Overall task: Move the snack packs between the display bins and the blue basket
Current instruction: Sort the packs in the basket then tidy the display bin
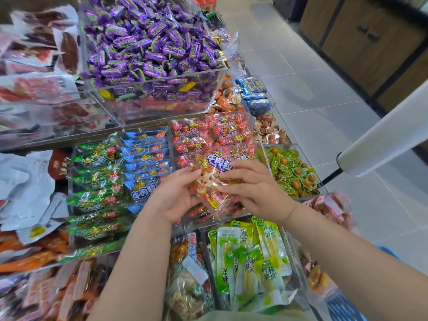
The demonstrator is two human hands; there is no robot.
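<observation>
Both hands hold one red snack pack [214,177] with a blue label and a cartoon figure, above the clear bin of red packs [208,135]. My left hand [176,193] grips its left edge, thumb on top. My right hand [252,186] pinches its right side with curled fingers. Bins of blue packs [146,156] and green packs [97,172] lie to the left. A corner of the blue basket [345,306] shows at the lower right, partly hidden by my right arm.
A raised clear bin of purple candies [150,42] stands behind. Yellow-green packs [252,258] fill the bin below my hands. Green egg snacks [291,170] sit to the right. A white roll on a stand [379,135] juts over the tiled aisle floor [312,89].
</observation>
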